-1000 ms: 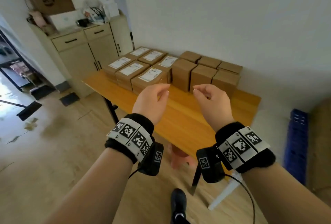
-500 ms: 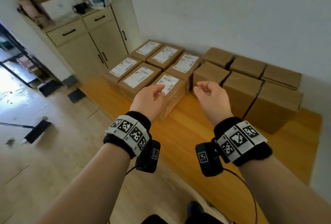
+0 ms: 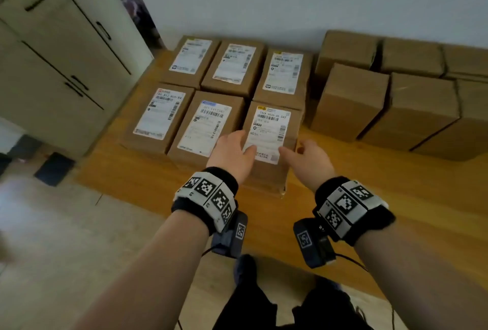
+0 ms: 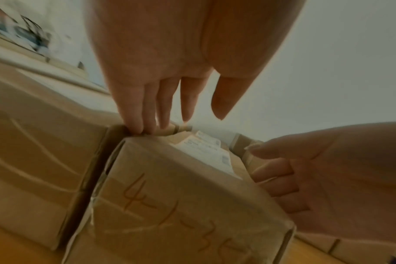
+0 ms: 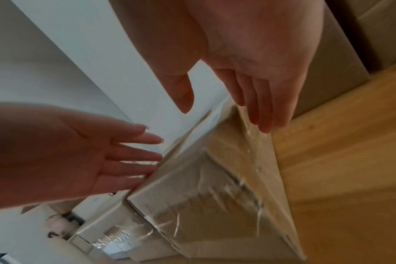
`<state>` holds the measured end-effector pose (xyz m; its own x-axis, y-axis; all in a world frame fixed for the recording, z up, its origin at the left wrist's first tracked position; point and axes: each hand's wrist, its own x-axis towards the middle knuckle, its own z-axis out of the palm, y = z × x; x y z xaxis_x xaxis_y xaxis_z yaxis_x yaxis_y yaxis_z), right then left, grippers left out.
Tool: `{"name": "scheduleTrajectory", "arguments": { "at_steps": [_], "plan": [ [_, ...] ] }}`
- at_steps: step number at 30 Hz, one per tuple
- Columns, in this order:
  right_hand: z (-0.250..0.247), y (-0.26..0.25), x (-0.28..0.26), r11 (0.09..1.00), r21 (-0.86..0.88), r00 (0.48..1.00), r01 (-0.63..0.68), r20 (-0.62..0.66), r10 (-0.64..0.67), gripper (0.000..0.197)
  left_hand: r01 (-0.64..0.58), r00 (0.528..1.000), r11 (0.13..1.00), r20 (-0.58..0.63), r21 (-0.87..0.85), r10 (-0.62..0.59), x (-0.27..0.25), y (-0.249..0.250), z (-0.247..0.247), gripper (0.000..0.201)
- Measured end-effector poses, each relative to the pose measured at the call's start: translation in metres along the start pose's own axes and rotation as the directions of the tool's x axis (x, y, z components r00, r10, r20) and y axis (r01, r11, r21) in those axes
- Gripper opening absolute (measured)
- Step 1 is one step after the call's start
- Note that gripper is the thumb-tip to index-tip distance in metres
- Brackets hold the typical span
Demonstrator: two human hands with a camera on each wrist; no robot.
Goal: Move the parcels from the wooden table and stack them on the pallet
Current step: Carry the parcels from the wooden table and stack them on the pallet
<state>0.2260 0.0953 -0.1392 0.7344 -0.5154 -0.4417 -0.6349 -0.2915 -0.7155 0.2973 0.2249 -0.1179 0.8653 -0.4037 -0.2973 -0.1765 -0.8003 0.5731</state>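
Six labelled cardboard parcels lie in two rows on the wooden table (image 3: 369,184). The front right parcel (image 3: 269,129) carries a white label on top and handwriting on its near face (image 4: 192,205). My left hand (image 3: 232,150) reaches over its left top edge. Its straight fingertips (image 4: 145,125) touch the edge at the gap to the neighbouring parcel (image 3: 206,123). My right hand (image 3: 306,155) is at the parcel's right side, with straight fingers (image 5: 260,110) at the taped right edge (image 5: 249,142). Neither hand grips anything.
Several taller plain brown boxes (image 3: 351,99) stand close to the right of the parcel, against the white wall. A cream cabinet (image 3: 52,65) stands at the table's left end. Bare table top lies in front of the parcels, and pale floor (image 3: 66,250) to the left.
The view has closed in on the table. Both hands have gone forward and down, from above the table's near edge to either side of the front right labelled parcel, and their fingers have straightened.
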Motion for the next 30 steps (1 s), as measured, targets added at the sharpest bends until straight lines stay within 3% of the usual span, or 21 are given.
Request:
{"name": "scheduleTrajectory", "arguments": {
  "at_steps": [5, 11, 21, 30],
  "plan": [
    [0.03, 0.005, 0.006, 0.991, 0.039, 0.991, -0.132, -0.024, 0.133, 0.052, -0.11, 0.989, 0.994, 0.1, -0.022, 0.112, 0.017, -0.013, 0.005, 0.035],
    [0.034, 0.003, -0.004, 0.983, 0.093, 0.973, -0.156, -0.156, 0.169, 0.047, -0.129, 0.982, 0.989, 0.129, -0.069, 0.137, 0.015, -0.015, -0.001, 0.037],
    [-0.002, 0.014, -0.05, 0.974, 0.225, 0.96, -0.012, -0.269, 0.074, 0.043, -0.174, 0.983, 0.97, 0.031, -0.171, 0.182, -0.033, 0.018, -0.002, 0.041],
    [-0.095, 0.063, -0.13, 0.898, 0.366, 0.915, 0.244, -0.394, -0.088, 0.041, -0.332, 0.943, 0.92, -0.109, -0.211, 0.315, -0.126, 0.108, 0.033, 0.045]
  ]
}}
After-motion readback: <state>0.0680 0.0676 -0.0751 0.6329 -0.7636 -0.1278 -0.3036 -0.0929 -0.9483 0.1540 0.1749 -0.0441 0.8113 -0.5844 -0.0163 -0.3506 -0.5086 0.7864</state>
